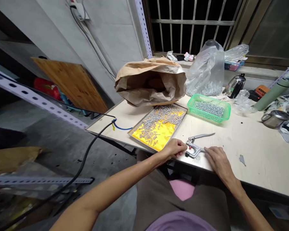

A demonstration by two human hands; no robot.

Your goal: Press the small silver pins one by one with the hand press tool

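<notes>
Hand pliers [197, 150] with a C-shaped jaw and a spring lie near the table's front edge, their handles spread apart and pointing right. My right hand [218, 159] has its fingers closed on the end of the lower handle. Beside the jaw, my left hand [175, 148] is pinched; whatever its fingertips hold is too small to make out. Just left of it sits a shallow tray [142, 142] lined in yellow. Many small silvery metal pins [149, 128] are spread in it, thickest toward the back.
Behind the tray, an open brown paper bag [150, 81] lies on its side. A green basket [208, 118] of small metal parts stands to its right, before a clear plastic bag [204, 70]. Rightward are a metal cup [275, 118] and a green flask [273, 94].
</notes>
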